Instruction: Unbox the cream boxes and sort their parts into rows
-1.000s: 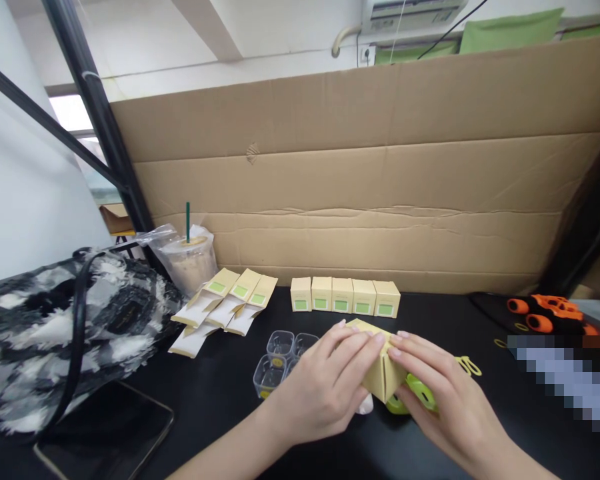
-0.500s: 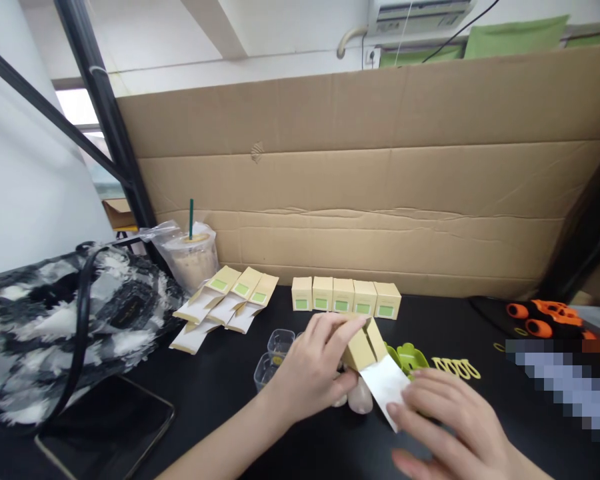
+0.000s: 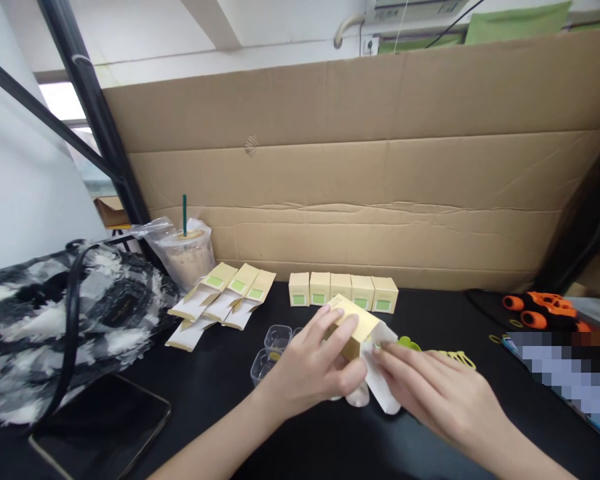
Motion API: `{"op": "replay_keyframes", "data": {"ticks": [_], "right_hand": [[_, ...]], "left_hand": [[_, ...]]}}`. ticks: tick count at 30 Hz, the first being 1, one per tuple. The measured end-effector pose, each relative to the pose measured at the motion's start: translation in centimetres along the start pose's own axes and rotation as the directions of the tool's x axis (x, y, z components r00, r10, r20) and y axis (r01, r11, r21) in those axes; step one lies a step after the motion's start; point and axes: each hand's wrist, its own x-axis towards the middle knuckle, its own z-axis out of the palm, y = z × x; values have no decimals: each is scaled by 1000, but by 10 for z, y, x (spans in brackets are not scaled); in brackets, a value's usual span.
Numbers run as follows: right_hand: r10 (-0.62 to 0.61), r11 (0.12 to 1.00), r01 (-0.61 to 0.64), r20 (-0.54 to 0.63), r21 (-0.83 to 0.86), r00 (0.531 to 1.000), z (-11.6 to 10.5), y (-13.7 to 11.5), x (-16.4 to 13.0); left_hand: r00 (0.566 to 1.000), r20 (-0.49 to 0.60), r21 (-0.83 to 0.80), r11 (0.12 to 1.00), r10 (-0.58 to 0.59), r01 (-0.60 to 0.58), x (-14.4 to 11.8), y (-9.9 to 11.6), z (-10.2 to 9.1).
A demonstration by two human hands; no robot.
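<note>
My left hand (image 3: 314, 363) is closed round a small cream cardboard box (image 3: 359, 319), held tilted above the black table. Its open end faces right, with white inner flaps (image 3: 380, 383) folded out. At that end the fingers of my right hand (image 3: 433, 390) are pressed together against a flap; their tips are partly hidden. Just under the box lies a whitish translucent rounded piece (image 3: 359, 396). Partly behind my hands are green plastic pieces (image 3: 409, 343) and several yellow loops (image 3: 460, 360). Clear plastic containers (image 3: 264, 365) stand left of my left hand.
Several closed boxes (image 3: 299, 289) stand in a row at the back. Flat, open boxes (image 3: 219, 283) lie stacked to their left, near a bagged drink cup (image 3: 187, 257). A handbag (image 3: 125, 313) and dark tablet-like object (image 3: 103, 427) lie left; an orange toy car (image 3: 547, 310) sits right.
My right hand has moved left and up from the flap's outer end to the box's mouth. The box has turned in my left hand, and its flaps now spread wider.
</note>
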Motion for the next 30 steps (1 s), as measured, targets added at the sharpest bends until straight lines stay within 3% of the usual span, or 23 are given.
{"op": "replay_keyframes", "data": {"ticks": [4,7,10,13,15,17,20,23,25,27,30], "right_hand": [[215,977,-215,-74,7,974,5,-3,-1],[423,852,-416,49,318,905,11,-14,-3],[614,527,-609,231,593,755,19,-25,-3],[681,99,-655,429,749,594,29,-32,-2],[633,-192,-599,564,777,530,33,-33,0],[591,-349,-548,633,760,500,35,-32,1],[597,-430,-517,662,741,452,29,-32,6],[562,-578,-437,725,689,399,19,-35,11],[537,-630,-394,742,669,401,15,-37,13],[543,-616,-407,738,674,401,14,-37,14],[606,-515,-489,702,705,374,11,-29,15]], "left_hand": [[999,-37,9,1000,22,-22,-2,7,5],[997,-74,-33,999,9,-12,-7,11,13],[998,-68,-3,1000,-6,5,-10,11,19],[998,-57,46,998,36,-33,-8,7,21],[996,-37,65,995,80,-77,-4,6,22],[992,1,78,989,128,-128,0,5,21],[986,45,74,984,161,-164,4,4,19],[985,63,80,983,163,-168,5,3,16],[988,61,99,984,143,-149,4,2,13],[993,46,121,987,105,-109,3,-1,10],[999,31,127,992,-18,14,1,-9,5]]}}
